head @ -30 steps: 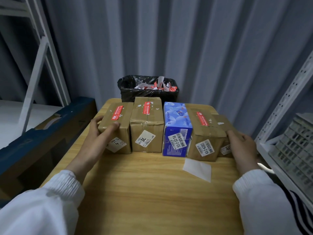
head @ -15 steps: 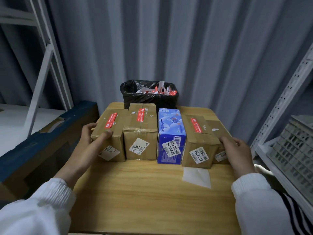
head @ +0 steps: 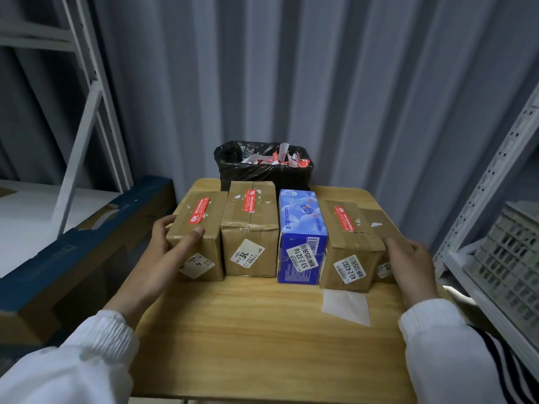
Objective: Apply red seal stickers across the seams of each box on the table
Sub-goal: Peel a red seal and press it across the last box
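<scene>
Both hands (head: pixel 172 252) (head: pixel 408 258) still on outer boxes (head: pixel 210 228) (head: pixel 372 215)

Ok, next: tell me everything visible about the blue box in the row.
This glossy blue printed carton stands on the light wooden table, third from the left, close between two brown cardboard boxes. Its paler top carries a picture and lettering but no red seal. A white barcode label sits askew on its near face. No hand touches it: the left hand grips the leftmost brown box, the right hand the rightmost one.
</scene>
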